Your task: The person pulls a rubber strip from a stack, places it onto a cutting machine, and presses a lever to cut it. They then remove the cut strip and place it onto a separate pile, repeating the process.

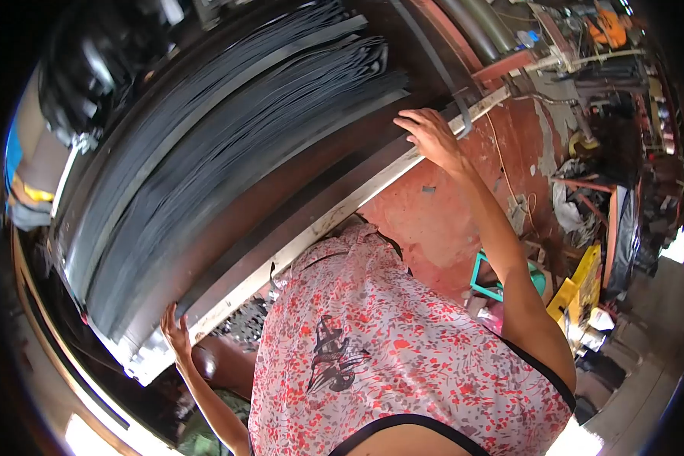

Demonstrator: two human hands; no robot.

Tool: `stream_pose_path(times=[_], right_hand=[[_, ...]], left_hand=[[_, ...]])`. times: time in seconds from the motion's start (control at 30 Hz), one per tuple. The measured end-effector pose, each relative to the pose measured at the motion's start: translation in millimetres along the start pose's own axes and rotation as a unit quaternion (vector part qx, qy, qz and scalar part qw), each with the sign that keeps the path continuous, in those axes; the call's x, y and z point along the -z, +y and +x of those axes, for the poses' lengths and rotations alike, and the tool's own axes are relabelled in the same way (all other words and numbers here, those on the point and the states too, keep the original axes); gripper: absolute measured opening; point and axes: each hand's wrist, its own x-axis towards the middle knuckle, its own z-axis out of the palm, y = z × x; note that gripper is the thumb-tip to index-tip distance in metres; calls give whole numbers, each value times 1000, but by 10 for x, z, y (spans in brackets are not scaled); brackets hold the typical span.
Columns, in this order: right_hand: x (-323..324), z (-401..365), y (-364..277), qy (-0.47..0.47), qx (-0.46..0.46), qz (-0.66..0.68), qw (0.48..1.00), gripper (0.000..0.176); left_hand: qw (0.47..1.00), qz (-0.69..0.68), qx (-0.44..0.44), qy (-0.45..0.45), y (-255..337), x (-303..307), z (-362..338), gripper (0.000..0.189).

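Left hand (177, 334): 8 o'clock, fingertips at your strip's end; whether they pinch it, you cannot tell.
Right hand (431, 140): 1 o'clock, fingers parted, seemingly released.
Dark strip (281, 232): between your hands, along the pale table edge (304, 245); probably light, floppy; take both ends.
Strip pile (243, 125): 11 o'clock, beyond; likely heavy together, prone to slide.

Your one view looks from your head, close above the near side of the desk (285, 182), facing forward and down; it takes in your left hand (176, 334) and right hand (432, 138) along the desk's edge.
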Motion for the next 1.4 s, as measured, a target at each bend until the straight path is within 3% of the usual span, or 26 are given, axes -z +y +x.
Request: stream_pose_path(times=[0.1, 0.17, 0.2, 0.47, 0.53, 0.6, 0.67, 0.77, 0.87, 1.1, 1.2, 1.4], right_hand=[[-45, -14, 212, 55, 23, 14, 998, 39], [16, -13, 291, 55, 18, 34, 998, 33], [-72, 95, -158, 66, 12, 23, 997, 33], [-146, 175, -188, 68, -2, -6, 998, 31], [-171, 198, -223, 72, 1, -11, 997, 31], [-53, 211, -342, 88, -4, 9, 996, 31], [-6, 203, -411, 131, -10, 19, 991, 30], [-13, 143, -467, 143, -101, 38, 984, 34], [-219, 89, -393, 158, -136, 39, 977, 35], [-147, 59, -429, 110, -175, 100, 973, 42], [-178, 120, -621, 164, -127, 21, 978, 41], [-270, 120, -591, 180, -87, -23, 980, 39]], left_hand=[[998, 43, -41, 11, -54, 34, 4, 42], [999, 37, 2, -7, -74, 53, -3, 45], [999, 16, 31, -10, -529, 90, -73, 45], [1000, 1, 10, -10, -751, 115, 9, 46], [1000, 17, -8, -14, -561, 169, 94, 47], [993, 70, -93, 0, -28, 266, 300, 46], [990, 38, -135, 19, 721, 271, 579, 44], [978, -13, -204, 36, 1770, 88, 934, 42], [957, -26, -283, 53, 2369, -87, 1170, 41], [952, -28, -304, 33, 2509, -191, 1291, 41], [953, -27, -301, 33, 2330, -147, 1292, 40], [952, -35, -303, 33, 2370, -107, 1285, 38]])
